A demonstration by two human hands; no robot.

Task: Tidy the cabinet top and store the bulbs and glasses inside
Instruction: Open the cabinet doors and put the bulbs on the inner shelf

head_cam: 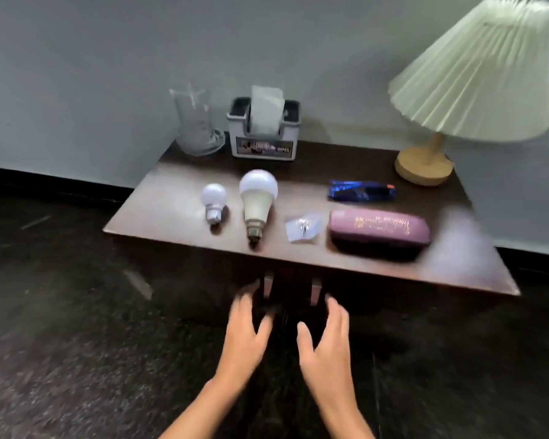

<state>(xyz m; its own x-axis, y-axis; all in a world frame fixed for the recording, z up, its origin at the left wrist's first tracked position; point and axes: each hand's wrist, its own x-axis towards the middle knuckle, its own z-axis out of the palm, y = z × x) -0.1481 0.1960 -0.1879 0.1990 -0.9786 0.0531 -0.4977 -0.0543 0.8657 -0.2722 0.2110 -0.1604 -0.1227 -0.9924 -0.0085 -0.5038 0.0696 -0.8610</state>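
On the dark cabinet top (171, 213) a small bulb (214, 201) and a larger bulb (257, 204) lie side by side near the front left, with a purple glasses case (379, 231) to their right and a small clear packet (303, 229) between the larger bulb and the case. A blue wrapper (362, 191) lies behind the case, and a glass jug (195, 122), a tissue box (263, 131) and a lamp (466, 90) stand along the back. Below the front edge, the left hand (243, 337) and right hand (327, 343) hover before the cabinet's two handles (268, 285), fingers spread wide and holding nothing.

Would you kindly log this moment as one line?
left hand open, empty | right hand open, empty | both before dark wooden cabinet doors | two white bulbs on top
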